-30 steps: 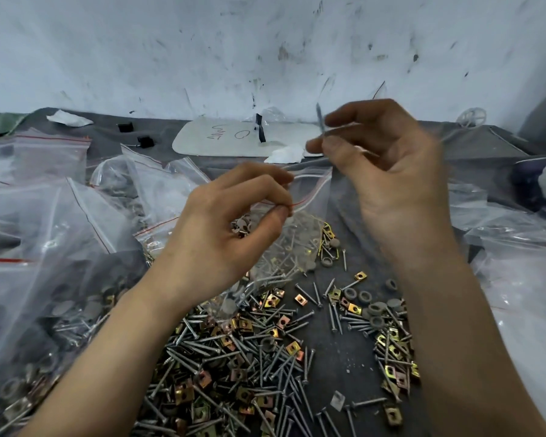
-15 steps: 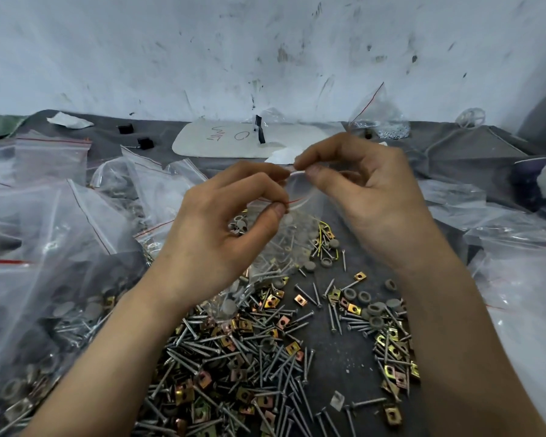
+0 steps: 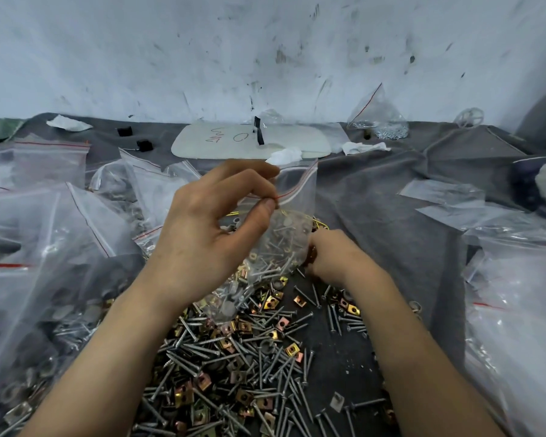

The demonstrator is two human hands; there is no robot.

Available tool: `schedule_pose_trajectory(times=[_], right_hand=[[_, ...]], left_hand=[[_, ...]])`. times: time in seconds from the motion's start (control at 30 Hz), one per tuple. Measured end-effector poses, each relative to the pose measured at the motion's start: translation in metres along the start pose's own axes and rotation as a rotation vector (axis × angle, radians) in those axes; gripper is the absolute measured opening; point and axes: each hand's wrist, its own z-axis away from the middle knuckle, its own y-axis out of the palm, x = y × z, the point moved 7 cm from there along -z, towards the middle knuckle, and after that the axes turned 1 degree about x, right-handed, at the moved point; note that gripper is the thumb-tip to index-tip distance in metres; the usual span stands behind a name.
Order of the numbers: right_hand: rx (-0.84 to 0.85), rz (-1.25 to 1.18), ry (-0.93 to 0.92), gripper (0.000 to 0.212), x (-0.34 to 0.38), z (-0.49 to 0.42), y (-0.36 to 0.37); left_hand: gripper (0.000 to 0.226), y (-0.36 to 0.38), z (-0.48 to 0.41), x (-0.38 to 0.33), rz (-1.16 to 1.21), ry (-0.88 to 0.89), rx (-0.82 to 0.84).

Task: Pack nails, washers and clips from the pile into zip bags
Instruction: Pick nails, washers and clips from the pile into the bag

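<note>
Left hand (image 3: 202,234) pinches bag (image 3: 297,197) at its red zip line, thumb against fingertips, centre frame. Bag hangs over pile (image 3: 249,357), lower centre, with nails inside. Right hand (image 3: 334,257) low, just right of bag, at pile; fingers hidden, grip undeterminable.

The far side is closed off by a pale, scuffed wall (image 3: 265,52); the bench (image 3: 388,234) is covered by a creased grey cloth (image 3: 448,152).

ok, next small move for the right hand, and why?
Probably raise the right hand from the pile, with a piece, to the zip bag: the left hand pinches it part-filled at its red strip; the right's fingers are hidden down among the parts.
</note>
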Motion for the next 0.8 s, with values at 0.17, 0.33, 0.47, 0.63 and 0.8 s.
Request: schedule_pose_trajectory(times=[0.17,0.33,0.47,0.63,0.8], right_hand=[[-0.035,0.028,0.012,0.028,-0.001,-0.002,0.005],[-0.011,-0.032,-0.031,0.024,-0.005,-0.002,0.0],[-0.197,-0.35,-0.077,0.017,-0.009,0.009,-0.045],[-0.634,-0.838,-0.418,0.025,0.008,0.063,-0.118],[-0.596,-0.779,-0.565,0.017,0.039,0.089,-0.124]], left_hand=[[0.014,0.002,0.0,-0.002,-0.014,0.008,0.014],[0.021,0.002,0.0,-0.002,-0.025,0.005,0.01],[0.018,0.003,0.0,-0.003,-0.008,0.0,0.025],[0.019,0.008,0.001,-0.005,-0.034,0.013,0.064],[0.018,0.011,0.001,-0.006,-0.038,0.018,0.082]])
